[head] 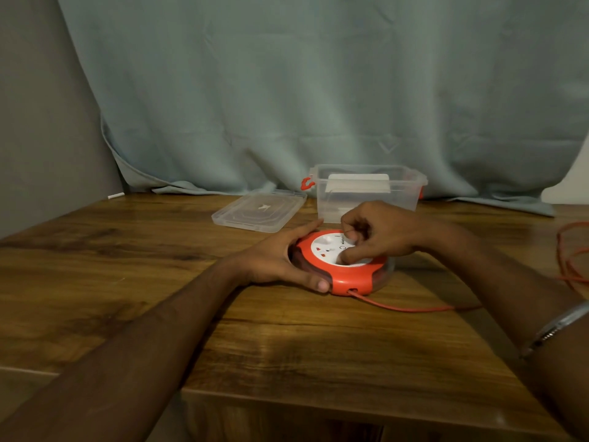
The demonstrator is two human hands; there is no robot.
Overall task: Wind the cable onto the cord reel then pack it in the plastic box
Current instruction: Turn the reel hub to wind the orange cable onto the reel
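The cord reel lies flat on the wooden table, right in front of me, with its white face up. It is round, red and white. My left hand holds its left side, with the fingers curved round the rim and the thumb on the near edge. My right hand sits on top of the white face, with the fingers curled down on something small there. I think it is the little winding knob, but the fingers hide it, so I cannot be sure.

The red cable comes out of a hole on the near side of the reel. It runs to the right along the table, goes under my right arm, and piles up in loops at the far right edge. So a lot of cable is not wound yet. The pull will come from the right, and my right hand is nearer to it.

The plastic box stands open just behind the reel. Its lid lies flat to the left of the box. Behind them hangs a curtain.
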